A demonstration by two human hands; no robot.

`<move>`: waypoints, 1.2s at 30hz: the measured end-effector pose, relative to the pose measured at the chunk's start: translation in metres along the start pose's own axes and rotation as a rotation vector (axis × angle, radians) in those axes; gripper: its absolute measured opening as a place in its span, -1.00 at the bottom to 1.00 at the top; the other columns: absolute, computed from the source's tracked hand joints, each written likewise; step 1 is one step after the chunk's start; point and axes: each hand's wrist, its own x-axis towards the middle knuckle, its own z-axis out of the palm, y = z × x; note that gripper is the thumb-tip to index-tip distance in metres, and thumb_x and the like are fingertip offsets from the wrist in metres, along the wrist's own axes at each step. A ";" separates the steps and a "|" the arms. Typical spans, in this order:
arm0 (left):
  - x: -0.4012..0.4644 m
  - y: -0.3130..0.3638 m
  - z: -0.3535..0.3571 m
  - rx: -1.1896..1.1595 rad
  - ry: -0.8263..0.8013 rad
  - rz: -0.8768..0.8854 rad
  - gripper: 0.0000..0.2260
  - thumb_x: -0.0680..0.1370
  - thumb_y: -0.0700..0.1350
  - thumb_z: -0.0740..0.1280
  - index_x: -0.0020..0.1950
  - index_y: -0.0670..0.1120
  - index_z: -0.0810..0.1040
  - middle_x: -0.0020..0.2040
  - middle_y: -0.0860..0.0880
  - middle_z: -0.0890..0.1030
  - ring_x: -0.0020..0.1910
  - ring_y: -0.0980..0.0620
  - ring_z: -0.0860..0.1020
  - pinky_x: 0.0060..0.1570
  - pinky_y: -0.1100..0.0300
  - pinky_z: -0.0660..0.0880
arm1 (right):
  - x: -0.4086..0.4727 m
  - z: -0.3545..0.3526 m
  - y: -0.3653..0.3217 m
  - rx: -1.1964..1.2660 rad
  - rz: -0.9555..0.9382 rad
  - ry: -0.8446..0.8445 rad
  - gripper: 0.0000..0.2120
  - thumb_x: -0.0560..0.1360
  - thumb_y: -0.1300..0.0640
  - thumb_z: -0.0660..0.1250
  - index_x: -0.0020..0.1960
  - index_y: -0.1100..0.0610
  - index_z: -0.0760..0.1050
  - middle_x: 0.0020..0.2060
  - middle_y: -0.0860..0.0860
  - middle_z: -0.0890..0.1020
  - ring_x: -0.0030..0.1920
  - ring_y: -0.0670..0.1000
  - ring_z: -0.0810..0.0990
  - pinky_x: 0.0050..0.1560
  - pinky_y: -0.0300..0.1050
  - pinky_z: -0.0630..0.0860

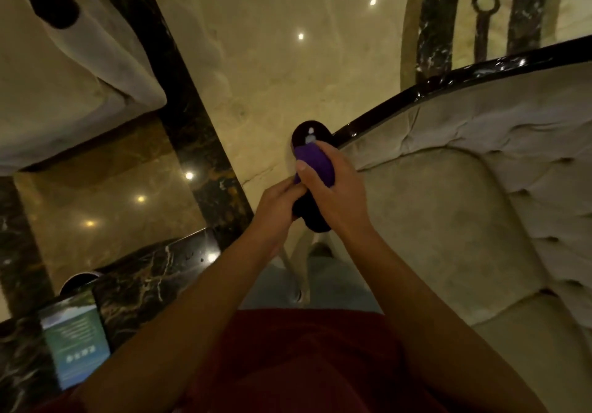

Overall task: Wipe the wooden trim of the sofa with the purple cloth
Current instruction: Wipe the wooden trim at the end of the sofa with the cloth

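The right hand presses the folded purple cloth onto the sofa's glossy dark wooden trim at its rounded arm end, fingers clasped around it; the left hand pinches the cloth's lower edge, likely keeping it taut.

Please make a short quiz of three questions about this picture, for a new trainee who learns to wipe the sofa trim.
1. True or false: the purple cloth lies flat on the seat cushion.
2. Which hand presses the cloth on the rounded end of the dark wooden trim? A) left B) right C) neither
3. Fill in: the glossy trim runs along the top edge of the ______ sofa back.

Key
1. False. The cloth is on the trim end, under the right hand.
2. B. The left hand holds the trim end lower down, beside it.
3. Tufted (beige).
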 end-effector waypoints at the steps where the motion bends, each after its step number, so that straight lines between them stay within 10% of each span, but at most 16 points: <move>1: 0.011 0.000 -0.003 -0.082 0.004 -0.050 -0.75 0.69 -0.11 0.19 0.22 -0.03 0.64 0.13 -0.04 0.74 0.18 -0.04 0.67 0.15 0.08 0.62 | 0.014 0.000 0.004 -0.015 0.008 -0.026 -0.41 0.56 -0.31 0.33 0.50 -0.08 0.40 0.35 -0.04 0.55 0.24 -0.07 0.55 0.16 -0.22 0.54; 8: 0.076 -0.016 -0.033 -0.234 0.005 -0.276 -0.48 0.69 0.20 -0.03 0.36 -0.06 0.55 0.15 -0.20 0.71 0.13 -0.14 0.68 0.23 -0.09 0.54 | 0.093 -0.001 0.033 -0.045 0.106 -0.088 -0.70 0.55 -0.02 0.45 0.26 -0.02 0.55 -0.07 -0.22 0.59 -0.10 -0.29 0.56 -0.13 -0.40 0.49; 15: 0.181 -0.039 -0.075 -0.076 0.183 -0.398 -0.50 0.69 0.25 0.05 0.56 0.06 0.34 0.44 -0.10 0.50 0.32 -0.15 0.55 0.24 -0.11 0.55 | 0.163 0.015 0.053 -0.142 -0.044 0.251 -0.59 0.55 -0.07 0.41 0.32 0.10 0.53 0.20 0.04 0.62 0.15 -0.04 0.61 0.14 -0.14 0.58; 22: 0.277 -0.028 -0.058 0.110 0.105 -0.547 -0.68 0.66 0.18 0.18 0.22 0.03 0.57 0.29 -0.12 0.61 0.10 -0.28 0.65 0.11 -0.28 0.62 | 0.200 0.090 0.090 -0.671 -0.126 0.211 -0.56 0.61 -0.11 0.26 0.41 0.06 0.56 0.54 0.19 0.42 0.57 0.27 0.33 0.53 0.29 0.23; 36: 0.288 -0.039 -0.063 0.003 0.164 -0.548 -0.63 0.70 0.01 0.19 0.50 -0.05 0.42 0.42 -0.11 0.49 0.30 -0.12 0.52 0.19 -0.20 0.60 | 0.193 -0.008 0.129 -0.980 -0.341 0.153 -0.64 0.57 -0.11 0.32 0.26 0.04 0.63 0.40 0.15 0.57 0.54 0.27 0.38 0.53 0.49 0.13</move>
